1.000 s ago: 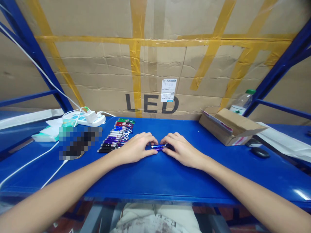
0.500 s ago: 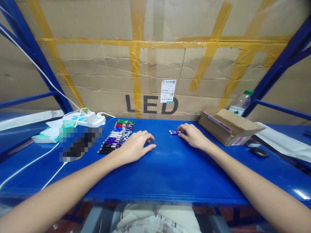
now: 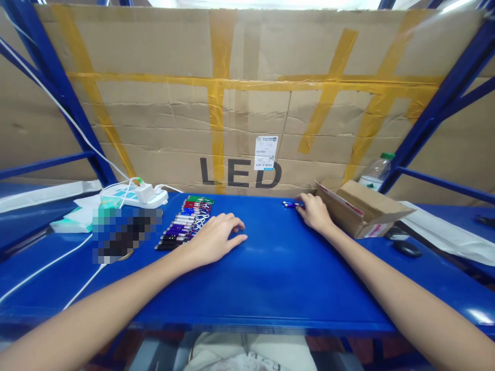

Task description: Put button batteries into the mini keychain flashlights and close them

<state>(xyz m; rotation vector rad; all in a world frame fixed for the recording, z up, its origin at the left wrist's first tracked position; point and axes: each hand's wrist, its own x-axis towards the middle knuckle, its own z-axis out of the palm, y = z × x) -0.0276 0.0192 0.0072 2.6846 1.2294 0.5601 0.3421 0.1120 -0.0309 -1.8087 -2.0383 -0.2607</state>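
My left hand (image 3: 220, 234) rests palm down on the blue table, fingers loosely curved and thumb apart, with nothing visible in it. Beside it lies a row of small keychain flashlights (image 3: 181, 226), pen-shaped metal tubes in green, red, blue, silver, purple and black. Their clips point toward my left hand, which hides a few of the nearer ones. At the table's far side, my right hand (image 3: 314, 211) is closed on a blue keychain flashlight (image 3: 290, 204). Its shiny end sticks out to the left; the fingers cover the rest, and I cannot tell whether a second one is with it.
An open cardboard box (image 3: 367, 206) stands right of my right hand, with a black mouse (image 3: 407, 248) before it and a plastic bottle (image 3: 376, 172) behind. A power strip (image 3: 154, 196), tissue pack (image 3: 77, 219) and white cables are on the left. Large taped cardboard (image 3: 174, 129) closes the back.
My right hand has slid away and slightly right with the blue keychain flashlight, closer to the cardboard box. My left hand stays in place. The camera view has tilted up a little.
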